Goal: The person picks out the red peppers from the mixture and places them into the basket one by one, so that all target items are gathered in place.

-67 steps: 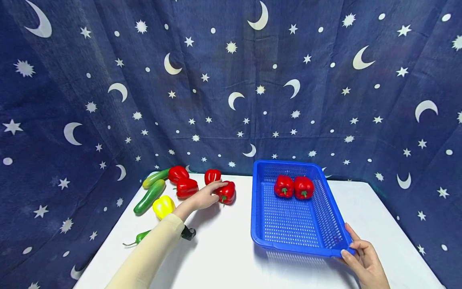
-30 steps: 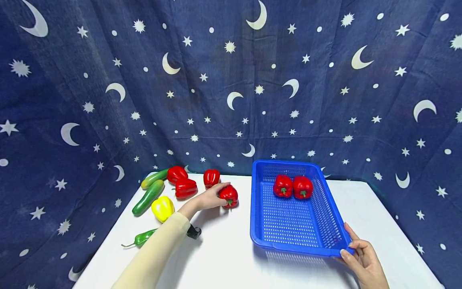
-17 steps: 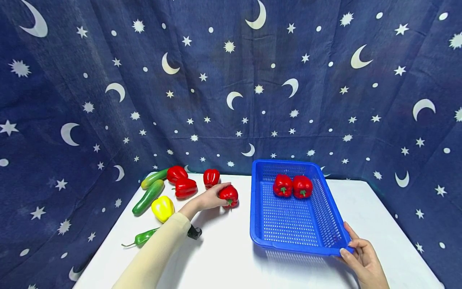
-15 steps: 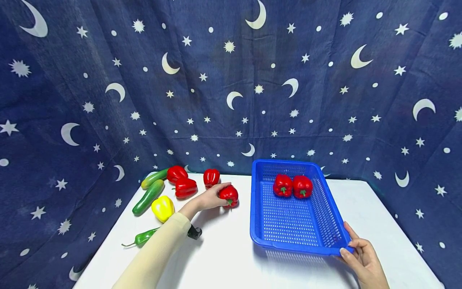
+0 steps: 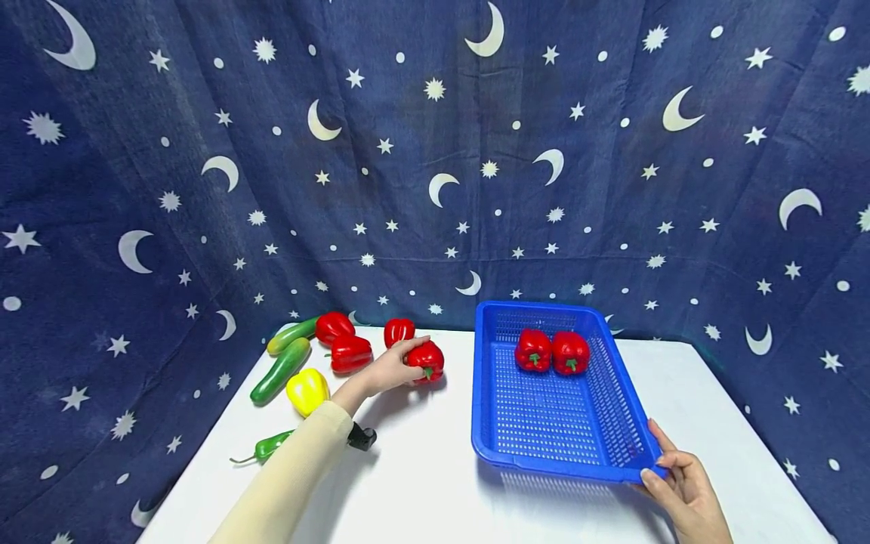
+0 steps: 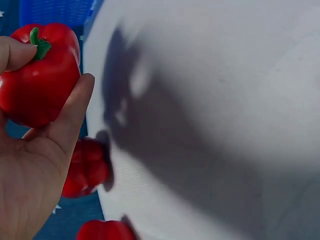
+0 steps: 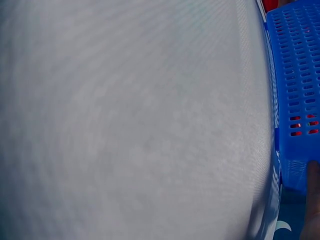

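Observation:
My left hand (image 5: 389,372) grips a red bell pepper (image 5: 428,361) left of the blue basket. In the left wrist view, fingers and thumb lie round the same pepper (image 6: 47,85), the thumb beside its green stem. My right hand (image 5: 693,495) pinches the near right corner of the blue basket (image 5: 557,467); the basket's near end is tilted up off the table. Two red peppers (image 5: 533,350) (image 5: 571,353) sit side by side in the basket's far part. The right wrist view shows the basket's slotted wall (image 7: 300,65) and part of a finger (image 7: 313,200).
On the white table's left lie more red peppers (image 5: 351,353) (image 5: 334,328) (image 5: 399,331), a yellow pepper (image 5: 308,391), two cucumbers (image 5: 280,372) (image 5: 294,335) and a green chili (image 5: 270,446), partly behind my sleeve. A dark blue starry cloth (image 5: 435,189) hangs behind and at the sides.
Since about half a second ago, my left hand and the gripped pepper have shifted slightly left and away from me. The right hand and the basket look the same.

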`<action>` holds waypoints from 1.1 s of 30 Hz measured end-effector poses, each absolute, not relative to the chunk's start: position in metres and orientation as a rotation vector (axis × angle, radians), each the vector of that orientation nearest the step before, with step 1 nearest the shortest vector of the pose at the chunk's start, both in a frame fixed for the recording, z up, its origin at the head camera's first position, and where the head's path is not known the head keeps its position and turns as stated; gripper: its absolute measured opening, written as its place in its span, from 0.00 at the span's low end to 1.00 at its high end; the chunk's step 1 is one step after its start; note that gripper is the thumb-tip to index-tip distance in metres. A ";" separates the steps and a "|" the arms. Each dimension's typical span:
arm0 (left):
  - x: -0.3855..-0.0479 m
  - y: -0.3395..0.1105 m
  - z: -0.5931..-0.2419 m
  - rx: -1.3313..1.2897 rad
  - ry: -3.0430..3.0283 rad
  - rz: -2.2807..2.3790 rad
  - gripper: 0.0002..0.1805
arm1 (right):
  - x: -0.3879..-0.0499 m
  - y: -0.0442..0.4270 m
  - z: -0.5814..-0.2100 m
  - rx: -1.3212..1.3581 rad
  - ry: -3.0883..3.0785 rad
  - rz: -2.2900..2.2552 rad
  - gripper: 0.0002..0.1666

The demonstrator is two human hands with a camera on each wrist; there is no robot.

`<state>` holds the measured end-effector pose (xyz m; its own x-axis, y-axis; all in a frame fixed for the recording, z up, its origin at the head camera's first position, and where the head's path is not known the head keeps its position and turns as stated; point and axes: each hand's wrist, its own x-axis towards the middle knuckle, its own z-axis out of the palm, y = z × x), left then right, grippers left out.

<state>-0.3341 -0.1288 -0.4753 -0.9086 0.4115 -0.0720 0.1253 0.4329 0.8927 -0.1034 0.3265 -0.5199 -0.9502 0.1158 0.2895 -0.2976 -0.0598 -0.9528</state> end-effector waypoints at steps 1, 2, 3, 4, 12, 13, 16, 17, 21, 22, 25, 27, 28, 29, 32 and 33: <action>-0.334 -0.130 -0.473 0.474 2.407 1.485 0.41 | -0.103 0.326 -0.520 0.187 -1.940 2.087 0.12; -0.334 -0.131 -0.471 0.489 2.411 1.495 0.41 | -0.103 0.326 -0.520 0.179 -1.947 2.083 0.12; -0.334 -0.131 -0.468 0.511 2.416 1.507 0.41 | -0.103 0.326 -0.520 0.173 -1.950 2.081 0.12; -0.334 -0.132 -0.465 0.534 2.425 1.510 0.41 | -0.103 0.326 -0.520 0.172 -1.954 2.079 0.12; -0.332 -0.124 -0.430 0.644 2.411 1.621 0.39 | -0.104 0.325 -0.521 0.253 -1.920 2.074 0.12; -0.332 -0.121 -0.426 0.653 2.407 1.630 0.39 | -0.104 0.326 -0.521 0.257 -1.918 2.074 0.12; -0.331 -0.112 -0.414 0.694 2.414 1.627 0.38 | -0.104 0.326 -0.521 0.252 -1.921 2.070 0.12; -0.330 -0.109 -0.410 0.708 2.418 1.620 0.38 | -0.104 0.326 -0.521 0.250 -1.921 2.073 0.12; -0.327 -0.092 -0.395 0.776 2.428 1.558 0.37 | -0.104 0.326 -0.522 0.224 -1.930 2.070 0.12; -0.326 -0.088 -0.393 0.794 2.425 1.543 0.37 | -0.103 0.326 -0.522 0.219 -1.931 2.069 0.11; -0.323 -0.074 -0.385 0.843 2.415 1.493 0.37 | -0.103 0.326 -0.522 0.218 -1.933 2.068 0.11; -0.320 -0.065 -0.381 0.877 2.403 1.461 0.37 | -0.103 0.326 -0.522 0.229 -1.926 2.071 0.11; -0.319 -0.061 -0.379 0.893 2.400 1.443 0.37 | -0.103 0.326 -0.522 0.236 -1.921 2.074 0.12; -0.318 -0.057 -0.377 0.911 2.401 1.424 0.38 | -0.104 0.326 -0.522 0.245 -1.916 2.078 0.12; -0.315 -0.042 -0.371 0.965 2.427 1.343 0.38 | -0.103 0.325 -0.522 0.264 -1.910 2.083 0.12; -0.314 -0.037 -0.369 0.986 2.435 1.312 0.39 | -0.103 0.325 -0.522 0.263 -1.913 2.085 0.12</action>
